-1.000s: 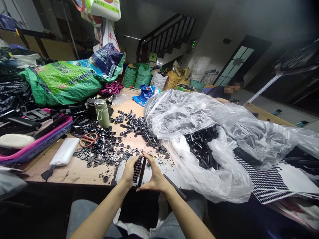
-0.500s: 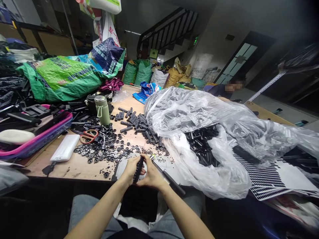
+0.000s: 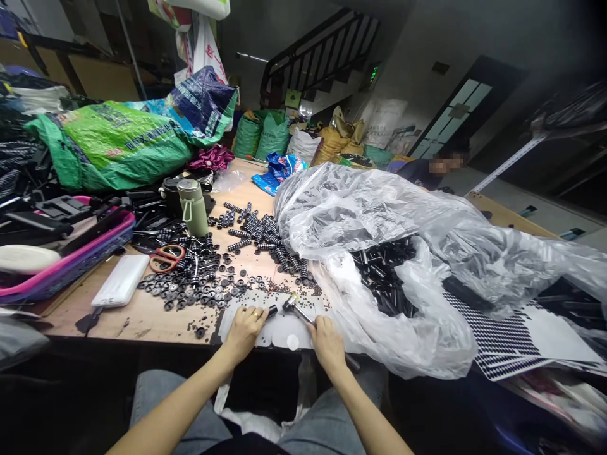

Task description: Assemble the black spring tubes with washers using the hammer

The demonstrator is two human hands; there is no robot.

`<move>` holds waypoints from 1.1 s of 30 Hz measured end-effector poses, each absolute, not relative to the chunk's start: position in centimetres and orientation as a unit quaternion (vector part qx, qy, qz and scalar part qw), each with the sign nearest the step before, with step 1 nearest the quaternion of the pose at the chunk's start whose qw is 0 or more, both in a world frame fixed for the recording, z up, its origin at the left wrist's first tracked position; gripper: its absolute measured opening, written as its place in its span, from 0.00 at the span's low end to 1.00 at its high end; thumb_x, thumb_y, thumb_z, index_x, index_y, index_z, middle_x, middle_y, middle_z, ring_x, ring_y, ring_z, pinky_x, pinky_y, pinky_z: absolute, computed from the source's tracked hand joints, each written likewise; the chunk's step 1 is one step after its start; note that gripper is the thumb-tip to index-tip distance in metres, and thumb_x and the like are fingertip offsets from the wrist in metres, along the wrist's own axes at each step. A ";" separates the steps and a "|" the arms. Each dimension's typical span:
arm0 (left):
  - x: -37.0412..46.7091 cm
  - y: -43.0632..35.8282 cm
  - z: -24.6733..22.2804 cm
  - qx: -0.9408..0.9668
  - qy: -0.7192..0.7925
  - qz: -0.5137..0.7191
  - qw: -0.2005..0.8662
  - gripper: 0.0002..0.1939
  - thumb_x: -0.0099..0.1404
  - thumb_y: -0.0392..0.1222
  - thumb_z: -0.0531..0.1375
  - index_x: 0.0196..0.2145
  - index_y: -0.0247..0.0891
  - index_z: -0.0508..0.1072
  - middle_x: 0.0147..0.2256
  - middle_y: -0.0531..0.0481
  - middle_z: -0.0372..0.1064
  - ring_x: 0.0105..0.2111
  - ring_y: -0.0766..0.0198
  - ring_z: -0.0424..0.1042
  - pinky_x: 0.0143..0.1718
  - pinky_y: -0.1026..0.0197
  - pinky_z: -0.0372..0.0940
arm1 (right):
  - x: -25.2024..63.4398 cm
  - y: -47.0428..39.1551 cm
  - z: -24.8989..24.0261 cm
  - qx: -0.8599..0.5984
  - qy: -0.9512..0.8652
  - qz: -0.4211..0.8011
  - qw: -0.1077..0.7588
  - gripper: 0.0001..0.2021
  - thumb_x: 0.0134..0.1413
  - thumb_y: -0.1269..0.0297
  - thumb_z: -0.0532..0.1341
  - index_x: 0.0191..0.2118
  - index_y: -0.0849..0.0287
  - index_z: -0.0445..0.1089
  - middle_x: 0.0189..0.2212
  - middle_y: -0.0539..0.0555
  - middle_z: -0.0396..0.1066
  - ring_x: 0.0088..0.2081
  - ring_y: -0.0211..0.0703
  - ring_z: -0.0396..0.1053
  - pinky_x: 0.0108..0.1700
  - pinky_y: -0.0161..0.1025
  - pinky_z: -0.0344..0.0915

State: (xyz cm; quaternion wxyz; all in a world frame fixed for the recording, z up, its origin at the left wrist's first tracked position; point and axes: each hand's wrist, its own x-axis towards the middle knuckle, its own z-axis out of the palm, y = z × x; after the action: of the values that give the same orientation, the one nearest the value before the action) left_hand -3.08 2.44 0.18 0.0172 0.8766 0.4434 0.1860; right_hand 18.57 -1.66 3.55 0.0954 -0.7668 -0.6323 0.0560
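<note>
Left hand: the left hand (image 3: 245, 330) is curled around a dark cylinder (image 3: 272, 310); only its black end shows past the fingers, so I cannot tell whether its side is patterned.
Right hand: the right hand (image 3: 328, 341) is wrapped around the handle of a hammer (image 3: 300, 311), whose head points away from the body, near the cylinder's end but apart from it.
Work plate: both hands are over a grey plate (image 3: 277, 332) at the near table edge; a pale round disc (image 3: 293, 342) lies on it between them.
Piece in hand: probably partway through; no hammer contact shows, and its far end is hidden by the left hand.
Patterned cylinders: a heap of black-and-white cylinders (image 3: 264, 231) lies beyond the plate; these look further along than plain stock, though whether each is complete cannot be told.
Small parts: many black washer-like discs (image 3: 192, 292) and tiny dark bits (image 3: 265, 285) are scattered left of and behind the plate, seemingly unused.
Tube stock: the open plastic bag (image 3: 351, 205) to the right holds plenty of plain black tubes (image 3: 383, 281), apparently not worked yet.
Pattern sheets: checked sheets (image 3: 496, 338) lie right of the bag, so much material seems left.
Table's left: orange-handled scissors (image 3: 167, 258) and a green bottle (image 3: 194, 212) stand clear of both hands.
</note>
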 end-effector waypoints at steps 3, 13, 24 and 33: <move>-3.4 2.4 0.5 0.883 0.436 0.174 -0.016 0.23 0.56 0.24 0.47 0.49 0.35 0.62 0.40 0.44 0.66 0.41 0.58 0.63 0.43 0.51 0.55 | 18.1 -2.6 5.2 -0.752 -0.632 0.124 0.140 0.15 0.59 0.56 0.41 0.33 0.57 0.58 0.23 0.50 0.65 0.25 0.41 0.66 0.27 0.35 0.56; -0.8 1.0 -1.0 0.869 0.465 0.165 -0.038 0.26 0.60 0.43 0.47 0.54 0.26 0.54 0.53 0.35 0.55 0.55 0.52 0.51 0.54 0.48 0.45 | 13.7 -3.2 7.2 -0.687 -0.689 0.174 0.151 0.19 0.60 0.57 0.35 0.30 0.58 0.58 0.20 0.51 0.65 0.23 0.41 0.65 0.25 0.33 0.52; -0.4 2.3 -1.0 0.849 0.485 0.186 0.097 0.21 0.60 0.34 0.44 0.50 0.32 0.61 0.46 0.39 0.63 0.46 0.57 0.62 0.46 0.53 0.58 | 9.6 -2.4 7.0 -0.623 -0.757 0.184 0.066 0.20 0.61 0.57 0.37 0.38 0.57 0.63 0.27 0.54 0.72 0.29 0.44 0.69 0.28 0.34 0.54; -1.9 7.1 4.3 0.793 0.555 0.174 0.181 0.17 0.62 0.38 0.45 0.46 0.34 0.65 0.38 0.41 0.65 0.36 0.61 0.65 0.36 0.61 0.62 | 17.0 -0.1 3.8 -0.732 -0.677 0.063 0.045 0.17 0.59 0.55 0.41 0.28 0.56 0.59 0.23 0.51 0.68 0.25 0.42 0.67 0.23 0.34 0.50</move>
State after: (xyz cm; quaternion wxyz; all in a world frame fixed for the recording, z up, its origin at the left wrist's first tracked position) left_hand -1.92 7.13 4.29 0.1805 0.7933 0.5549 0.1738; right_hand 17.02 -0.14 3.76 0.0450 -0.7319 -0.6770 0.0630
